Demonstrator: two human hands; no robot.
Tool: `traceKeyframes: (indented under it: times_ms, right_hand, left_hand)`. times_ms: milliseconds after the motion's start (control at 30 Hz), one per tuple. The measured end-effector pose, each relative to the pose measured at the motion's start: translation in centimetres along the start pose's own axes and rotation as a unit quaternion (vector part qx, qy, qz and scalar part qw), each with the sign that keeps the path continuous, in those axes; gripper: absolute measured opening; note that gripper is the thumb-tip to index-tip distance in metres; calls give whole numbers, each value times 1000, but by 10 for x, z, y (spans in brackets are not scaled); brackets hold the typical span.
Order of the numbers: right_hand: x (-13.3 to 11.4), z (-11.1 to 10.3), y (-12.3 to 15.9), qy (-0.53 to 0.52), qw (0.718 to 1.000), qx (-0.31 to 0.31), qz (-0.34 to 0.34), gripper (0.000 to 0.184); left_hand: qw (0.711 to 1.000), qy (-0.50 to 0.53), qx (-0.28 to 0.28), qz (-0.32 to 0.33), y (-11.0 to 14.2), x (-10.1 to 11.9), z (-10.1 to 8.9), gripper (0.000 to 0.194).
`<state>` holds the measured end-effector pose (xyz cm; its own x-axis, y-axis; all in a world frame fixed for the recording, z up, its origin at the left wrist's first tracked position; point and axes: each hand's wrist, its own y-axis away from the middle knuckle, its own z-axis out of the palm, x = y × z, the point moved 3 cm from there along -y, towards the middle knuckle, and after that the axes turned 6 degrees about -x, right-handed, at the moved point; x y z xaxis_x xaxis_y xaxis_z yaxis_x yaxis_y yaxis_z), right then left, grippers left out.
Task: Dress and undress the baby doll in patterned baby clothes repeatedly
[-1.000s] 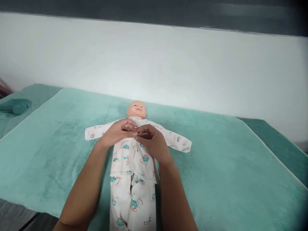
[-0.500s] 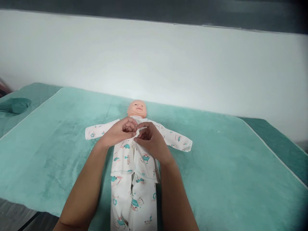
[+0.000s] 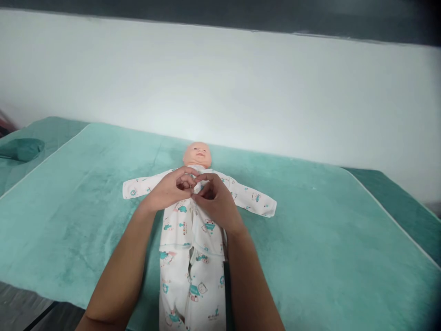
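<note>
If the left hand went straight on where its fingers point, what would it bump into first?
Most likely the right hand: its fingertips lie right beside those of the left hand, over the jacket. Whether they already touch is hard to tell.

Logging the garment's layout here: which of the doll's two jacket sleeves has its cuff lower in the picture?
The sleeve at picture right: its cuff lies visibly lower than that of the sleeve at picture left.
</note>
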<state>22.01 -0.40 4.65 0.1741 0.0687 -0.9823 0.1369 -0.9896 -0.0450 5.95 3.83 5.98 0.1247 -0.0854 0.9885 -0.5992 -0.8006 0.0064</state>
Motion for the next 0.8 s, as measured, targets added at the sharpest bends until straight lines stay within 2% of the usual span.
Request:
traceKeyframes:
  times_ms: [167,367,800]
  right_hand:
    - [2,-1,-1,-33,999,-12,-16,36]
    - [5,-3,-6,-117,992,-21,-43,26]
    - [0,-7,-2,-46,997,-59,-26,30]
  left_hand:
    - [1000,19,-13,17,-2,-1,0,45]
    - [998,55,-15,25,-3,-2,0,40]
    - [998,60,-27,-6,1,5,1,37]
